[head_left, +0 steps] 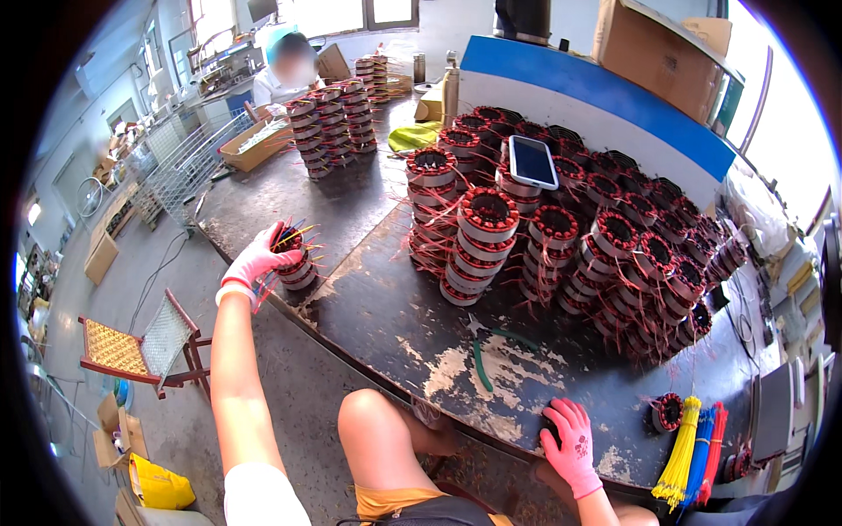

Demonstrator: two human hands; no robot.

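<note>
My left hand (256, 261), in a pink glove, reaches to the table's left edge. Its fingers close on a motor stator at the top of a short stack (298, 273), whose yellow and red wire ends stick out; the palm hides part of it. In a matching glove, my right hand (572, 443) lies on the table's near edge, fingers stretched out and holding nothing that shows. Green-handled pliers (482, 355) lie on the worn tabletop between my hands. Right of my right hand are a single stator (667, 412) and bundles of yellow (680, 451), blue (700, 456) and red (716, 451) wires or sleeves.
Many stacked stators (487, 228) crowd the table's right half, a phone (532, 162) on top. Taller stacks (329, 127) stand at the far left beside an open carton (254, 145). Another person (285, 79) is behind them. A chair (140, 346) stands left of the table.
</note>
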